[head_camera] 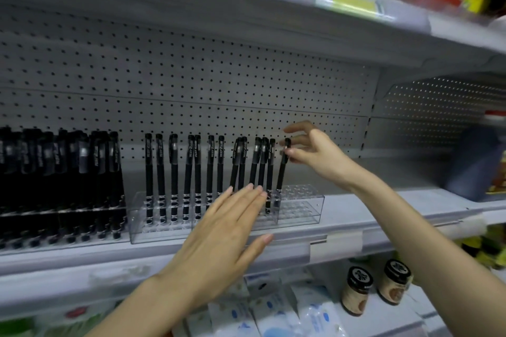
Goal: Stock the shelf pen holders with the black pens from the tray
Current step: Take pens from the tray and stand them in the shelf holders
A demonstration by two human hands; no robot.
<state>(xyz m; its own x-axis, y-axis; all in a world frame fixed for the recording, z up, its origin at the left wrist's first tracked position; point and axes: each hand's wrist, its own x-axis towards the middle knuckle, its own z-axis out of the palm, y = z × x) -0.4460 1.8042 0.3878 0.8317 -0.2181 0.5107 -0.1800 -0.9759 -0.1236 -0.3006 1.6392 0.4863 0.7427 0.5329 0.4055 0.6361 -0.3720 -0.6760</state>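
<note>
well, stocking looks roughly midway. the left holder point(63, 216) is packed, the middle holder point(142, 227) carries one loose row of pens, and the right holder point(304, 208) looks empty. the right hand point(320, 153) pinches the cap end of a black pen point(282, 172), its tip down where those two meet. the left hand point(219, 238) lies flat, fingers straight, before the middle holder. the tray is out of view.

Clear acrylic pen holder point(139, 216) on shelf: a loose row of capped black pens point(148, 172), upright to slightly tilted. Left of it, a densely packed pen block point(63, 178). Rightmost pen point(282, 169) leans, its cap pinched by the right hand point(315, 150). The adjoining holder point(304, 208) has open holes.
</note>
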